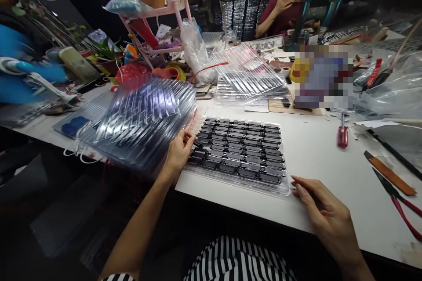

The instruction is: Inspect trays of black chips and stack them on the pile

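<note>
A clear plastic tray [286, 188] lies near the front edge of the white table, filled with rows of black comb-like parts [244, 149]. One black part near the tray's left side sits tilted out of its row. My left hand [180, 151] is at the tray's left edge, thumb and fingertips pinched together beside that part; what they hold, if anything, is too small to make out. My right hand [325, 210] is just off the tray's right front corner, thumb and fingers apart, holding nothing.
Stacked clear ribbed trays [141, 118] stand left, more trays [250, 74] behind. A red-handled screwdriver [342, 136], an orange-handled blade [391, 173] and red-handled scissors [397, 202] lie right. A pink rack [158, 13] stands behind. A person [280, 9] sits across; a blue fan [26, 66] is far left.
</note>
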A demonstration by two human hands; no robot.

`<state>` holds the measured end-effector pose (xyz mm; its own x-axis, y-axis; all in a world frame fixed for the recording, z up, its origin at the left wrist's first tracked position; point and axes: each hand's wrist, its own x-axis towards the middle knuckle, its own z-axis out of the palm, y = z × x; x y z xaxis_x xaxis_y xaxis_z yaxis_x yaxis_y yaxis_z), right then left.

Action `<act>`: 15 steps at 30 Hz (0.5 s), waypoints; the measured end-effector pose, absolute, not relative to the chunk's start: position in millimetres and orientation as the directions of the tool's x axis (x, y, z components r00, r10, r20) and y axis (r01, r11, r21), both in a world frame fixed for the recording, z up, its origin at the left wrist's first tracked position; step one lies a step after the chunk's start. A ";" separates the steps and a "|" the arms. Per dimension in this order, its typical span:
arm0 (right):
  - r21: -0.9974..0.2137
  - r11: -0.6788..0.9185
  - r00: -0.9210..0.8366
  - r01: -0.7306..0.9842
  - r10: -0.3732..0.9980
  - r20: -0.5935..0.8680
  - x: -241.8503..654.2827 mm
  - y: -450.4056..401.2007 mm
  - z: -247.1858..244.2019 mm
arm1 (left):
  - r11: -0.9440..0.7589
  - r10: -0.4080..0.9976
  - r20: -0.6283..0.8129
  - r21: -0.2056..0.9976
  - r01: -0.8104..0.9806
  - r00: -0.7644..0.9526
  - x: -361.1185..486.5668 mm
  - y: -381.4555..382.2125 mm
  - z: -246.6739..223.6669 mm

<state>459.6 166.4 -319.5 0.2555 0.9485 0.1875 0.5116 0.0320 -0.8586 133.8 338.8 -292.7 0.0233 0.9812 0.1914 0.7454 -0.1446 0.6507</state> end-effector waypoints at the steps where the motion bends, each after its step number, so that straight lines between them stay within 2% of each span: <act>1: -0.858 0.035 0.252 0.513 0.949 0.190 459.6 166.0 -319.2 | -0.144 0.980 0.201 0.653 0.744 0.013 134.6 338.8 -294.1; 5: -0.858 0.040 0.249 0.513 0.949 0.193 458.9 163.6 -318.7 | -0.142 0.972 0.236 0.639 0.756 -0.016 138.7 336.9 -293.7; 10: -0.858 0.048 0.251 0.511 0.947 0.202 455.5 166.3 -319.2 | -0.215 0.969 0.226 0.552 0.806 0.104 144.3 334.9 -289.4; 13: -0.870 0.062 0.291 0.488 0.929 0.230 450.2 166.4 -303.0 | -0.236 0.962 0.245 0.508 0.828 0.124 146.6 334.4 -288.5; 15: -0.875 0.138 0.304 0.463 0.903 0.303 446.9 159.4 -282.5 | -0.223 0.958 0.273 0.500 0.837 0.092 146.7 332.1 -287.9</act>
<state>446.9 159.4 -282.5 0.3036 0.9032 0.3033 0.4635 0.1381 -0.8753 146.7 332.1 -287.9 0.0921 0.9575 0.2732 0.8366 -0.2232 0.5003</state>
